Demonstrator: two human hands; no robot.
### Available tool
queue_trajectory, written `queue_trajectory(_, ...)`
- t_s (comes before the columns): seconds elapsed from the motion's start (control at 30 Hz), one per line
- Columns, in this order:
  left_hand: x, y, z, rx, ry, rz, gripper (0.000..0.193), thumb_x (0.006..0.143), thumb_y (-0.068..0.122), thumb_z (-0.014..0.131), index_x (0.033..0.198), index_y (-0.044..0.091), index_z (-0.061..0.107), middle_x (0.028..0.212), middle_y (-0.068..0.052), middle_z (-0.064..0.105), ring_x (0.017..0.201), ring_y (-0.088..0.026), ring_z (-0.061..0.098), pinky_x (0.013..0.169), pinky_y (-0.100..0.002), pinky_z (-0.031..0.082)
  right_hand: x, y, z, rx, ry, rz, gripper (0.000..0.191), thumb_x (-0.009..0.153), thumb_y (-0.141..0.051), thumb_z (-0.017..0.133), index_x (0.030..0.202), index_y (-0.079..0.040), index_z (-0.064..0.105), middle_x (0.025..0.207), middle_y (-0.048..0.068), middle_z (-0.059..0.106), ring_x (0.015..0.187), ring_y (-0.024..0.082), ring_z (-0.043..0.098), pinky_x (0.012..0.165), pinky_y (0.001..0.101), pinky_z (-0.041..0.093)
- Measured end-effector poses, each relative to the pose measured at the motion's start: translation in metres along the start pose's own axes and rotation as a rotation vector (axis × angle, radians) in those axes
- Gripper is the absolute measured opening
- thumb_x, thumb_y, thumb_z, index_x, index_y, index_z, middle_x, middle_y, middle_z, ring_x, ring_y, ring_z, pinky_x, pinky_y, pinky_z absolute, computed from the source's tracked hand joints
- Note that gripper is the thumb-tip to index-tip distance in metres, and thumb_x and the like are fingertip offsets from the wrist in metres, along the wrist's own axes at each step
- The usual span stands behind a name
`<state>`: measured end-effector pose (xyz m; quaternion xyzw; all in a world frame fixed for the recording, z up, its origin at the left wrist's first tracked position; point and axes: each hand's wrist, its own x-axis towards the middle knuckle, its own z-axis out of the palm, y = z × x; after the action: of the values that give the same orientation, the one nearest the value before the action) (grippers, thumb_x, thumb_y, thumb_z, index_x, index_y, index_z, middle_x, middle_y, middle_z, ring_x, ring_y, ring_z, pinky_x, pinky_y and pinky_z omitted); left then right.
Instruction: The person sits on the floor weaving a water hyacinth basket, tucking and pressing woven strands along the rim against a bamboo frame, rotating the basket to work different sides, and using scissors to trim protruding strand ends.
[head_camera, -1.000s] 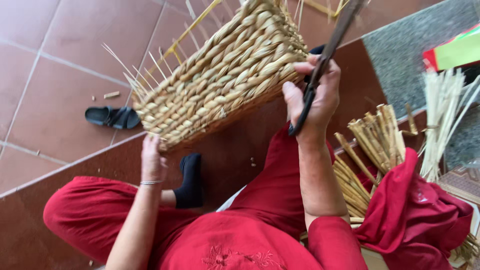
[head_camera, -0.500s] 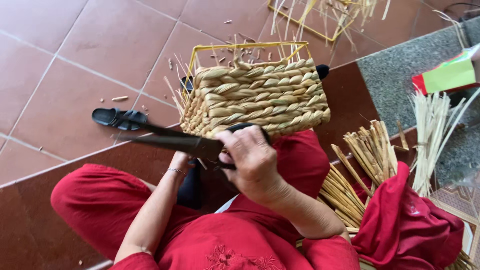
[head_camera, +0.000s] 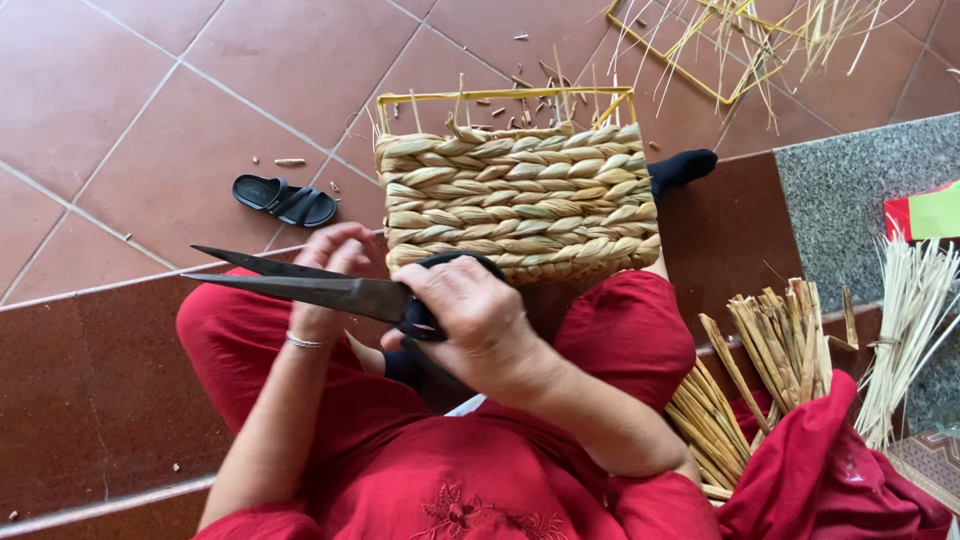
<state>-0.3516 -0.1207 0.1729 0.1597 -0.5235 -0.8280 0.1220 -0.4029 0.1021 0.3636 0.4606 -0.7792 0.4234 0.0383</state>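
The person sits on the floor in red clothes with a half-woven rectangular basket of pale braided straw on a yellow wire frame (head_camera: 520, 200) standing on its side against the lap, just beyond both hands; loose straw ends stick up past the frame's far edge.

The right hand (head_camera: 480, 320) is closed round the black handles of a pair of large dark-bladed scissors (head_camera: 320, 285); the blades lie almost together and point left, level, across the knee. The left hand (head_camera: 330, 265) sits behind the blades with its fingers curled, near the basket's lower left corner; I cannot tell whether it grips the basket or only rests there, since the blades cross in front of it.

To trim well from here, I would judge that the blades should be brought flat along the weave and only the stray ends taken, with the other hand steadying the frame and its fingers kept clear of the points; the braid itself must not be nicked.

The right wrist is bent inward, forearm coming up from the lower right; the left forearm rises straight from the lap, a thin bracelet at the wrist.

A black strapped sandal (head_camera: 283, 200) lies on the far left tiles; a bundle of thick tan reed stalks (head_camera: 770, 360) lies at the right beside a crumpled red cloth (head_camera: 830, 470).
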Motion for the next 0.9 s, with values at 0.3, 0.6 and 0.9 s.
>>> queue_trajectory(0.3,0.070,0.122,0.062,0.825,-0.225,0.666,0.024,0.104,0.003,0.070,0.128,0.004,0.066,0.122,-0.011,0.068,0.111,-0.021,0.067,0.097,-0.034,0.056,0.011,0.056,-0.100,-0.034,0.037,0.345,0.068,0.080,-0.037,0.090,0.132,-0.003,0.064,0.099,0.003,0.065,0.091,0.008,0.060,0.080,0.0278,0.053)
queue_trajectory(0.6,0.144,0.125,0.109,1.279,-0.423,0.870,0.026,0.094,0.023,0.079,0.115,0.011,0.070,0.105,-0.007,0.065,0.103,-0.028,0.055,0.089,-0.043,0.040,0.020,0.118,-0.136,-0.528,-0.179,0.278,0.069,0.071,-0.051,0.088,0.126,-0.013,0.069,0.080,0.002,0.062,0.073,0.019,0.063,0.069,0.0370,0.051)
queue_trajectory(0.9,0.156,0.106,0.117,1.101,-0.436,0.797,0.013,0.100,0.017,0.075,0.102,0.011,0.065,0.093,-0.002,0.064,0.093,-0.023,0.060,0.089,-0.040,0.039,0.022,0.138,-0.132,-0.667,-0.274,0.123,0.076,0.072,-0.062,0.080,0.125,-0.008,0.067,0.082,0.007,0.063,0.075,0.025,0.064,0.068,0.0392,0.050)
